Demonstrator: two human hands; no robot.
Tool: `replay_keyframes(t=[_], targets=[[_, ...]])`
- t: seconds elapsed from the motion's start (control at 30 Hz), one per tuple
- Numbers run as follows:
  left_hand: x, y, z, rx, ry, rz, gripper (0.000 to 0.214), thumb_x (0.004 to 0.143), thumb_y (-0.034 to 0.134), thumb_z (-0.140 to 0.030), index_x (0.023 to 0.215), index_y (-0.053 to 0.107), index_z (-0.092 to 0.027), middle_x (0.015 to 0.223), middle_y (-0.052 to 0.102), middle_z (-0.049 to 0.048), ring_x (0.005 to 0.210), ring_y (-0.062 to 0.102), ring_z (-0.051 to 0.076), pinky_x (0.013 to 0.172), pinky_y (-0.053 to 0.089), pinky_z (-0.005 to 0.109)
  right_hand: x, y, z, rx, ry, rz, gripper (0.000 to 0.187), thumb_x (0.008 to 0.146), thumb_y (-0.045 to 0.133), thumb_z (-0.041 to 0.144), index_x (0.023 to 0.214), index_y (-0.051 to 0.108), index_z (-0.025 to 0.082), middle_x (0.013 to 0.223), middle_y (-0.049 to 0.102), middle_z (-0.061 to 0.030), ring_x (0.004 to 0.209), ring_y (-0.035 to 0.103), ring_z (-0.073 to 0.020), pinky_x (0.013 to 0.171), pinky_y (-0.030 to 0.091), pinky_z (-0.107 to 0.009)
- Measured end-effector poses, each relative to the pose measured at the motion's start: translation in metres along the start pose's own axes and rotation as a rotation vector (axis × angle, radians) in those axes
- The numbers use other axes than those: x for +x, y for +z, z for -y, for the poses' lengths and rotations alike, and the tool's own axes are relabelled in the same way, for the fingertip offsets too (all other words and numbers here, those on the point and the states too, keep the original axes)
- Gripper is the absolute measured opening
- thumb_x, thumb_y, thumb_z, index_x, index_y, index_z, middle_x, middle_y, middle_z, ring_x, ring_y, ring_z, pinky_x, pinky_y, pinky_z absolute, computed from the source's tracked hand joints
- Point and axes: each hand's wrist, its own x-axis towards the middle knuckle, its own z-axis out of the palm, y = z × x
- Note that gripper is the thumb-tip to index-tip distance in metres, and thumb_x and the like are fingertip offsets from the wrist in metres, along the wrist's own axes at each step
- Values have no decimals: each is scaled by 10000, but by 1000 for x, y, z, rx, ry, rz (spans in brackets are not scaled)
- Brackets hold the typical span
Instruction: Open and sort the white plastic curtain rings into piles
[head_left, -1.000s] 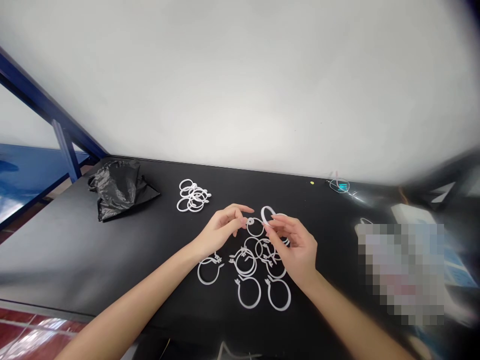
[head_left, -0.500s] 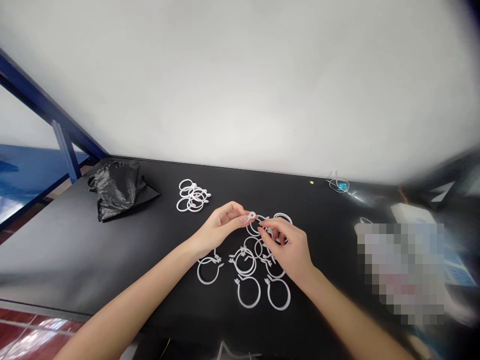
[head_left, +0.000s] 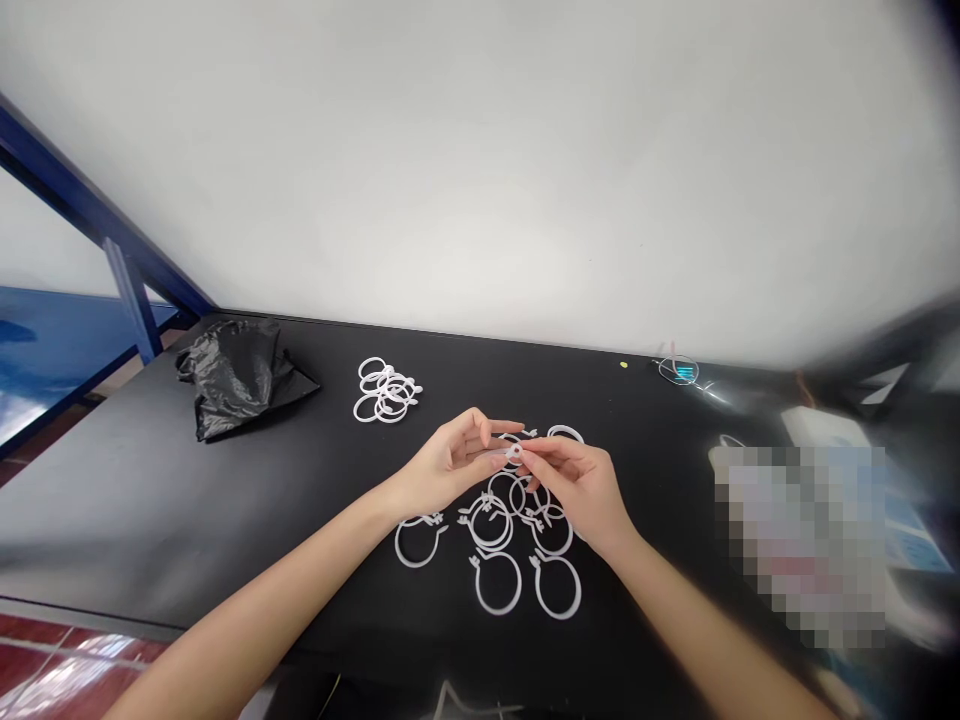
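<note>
Over the black table (head_left: 150, 500), my left hand (head_left: 450, 462) and my right hand (head_left: 581, 485) meet fingertip to fingertip. Both pinch the same small white plastic ring piece (head_left: 514, 453) between thumb and forefinger. Below and between the hands lie several loose white plastic rings (head_left: 497, 583) with small tabs. One more white ring (head_left: 565, 433) lies just beyond my right hand.
A second heap of white rings (head_left: 386, 390) sits further back to the left. A crumpled black plastic bag (head_left: 236, 375) lies at the far left of the table. A small clear object (head_left: 679, 371) rests near the wall. A blurred patch covers the right side.
My right hand has lowered and moved left until its fingers joined my left hand's on the white piece. The ring it held up a second ago is no longer raised.
</note>
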Motion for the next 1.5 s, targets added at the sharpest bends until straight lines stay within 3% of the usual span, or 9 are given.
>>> replay_keyframes(t=[0.13,0.43,0.63,0.87,0.97,1.1,1.23,1.37,1.5], targets=[[0,2,0,5,25,5,237,905,637,-237,851,415,-174,1366,531,146,1222,575,285,983,487,445,1,-2,3,43,49,3,196,741,780,382,812,773,201,707,741,-40,625,717,-180,602,642,-319],[0,4,2,16,47,23,234,907,633,-211,869,404,-178,1347,534,142,1230,567,273,975,486,430,5,-3,6,110,105,29,205,680,827,376,766,784,194,687,744,-39,597,711,-169,613,632,-310],[-2,4,1,72,100,42,222,891,653,-211,931,436,-187,1350,527,131,1238,557,269,993,476,452,2,-2,9,106,113,40,275,714,793,446,802,780,186,721,751,-52,664,720,-184,715,627,-348],[-4,9,-1,149,166,46,214,890,647,-221,961,447,-197,1370,508,128,1211,578,257,1005,464,445,0,-3,7,127,82,65,297,730,777,467,811,784,181,746,743,-59,656,698,-174,680,617,-335],[-3,-1,-4,385,231,-53,198,899,612,-217,1024,458,-210,1354,516,130,1176,595,249,998,469,434,1,-3,7,148,89,14,355,748,760,483,939,773,185,815,757,-80,679,696,-173,652,609,-318],[-1,-36,-17,1097,387,-388,212,878,530,-165,1085,517,-211,1308,527,133,1230,521,280,1051,404,442,3,-7,9,150,55,-84,349,764,747,475,944,754,176,837,752,-91,681,671,-166,616,587,-298],[-3,-81,-26,1462,242,-656,285,872,483,-187,1157,492,-187,1166,554,122,1039,598,268,913,487,400,5,-11,9,142,13,-136,310,778,737,448,918,746,171,827,736,-83,663,639,-156,585,566,-289],[-5,-105,-22,1636,78,-701,258,886,464,-199,1135,501,-143,1119,580,135,1005,599,269,867,495,374,6,-11,6,141,18,-141,306,773,741,439,910,739,165,825,729,-85,659,628,-153,563,552,-278],[-5,-103,-16,1708,21,-683,188,924,414,-216,1044,546,-157,1014,641,118,960,598,285,837,484,394,8,-11,4,100,13,-141,297,791,717,437,903,729,162,825,724,-85,660,628,-159,559,550,-284]])
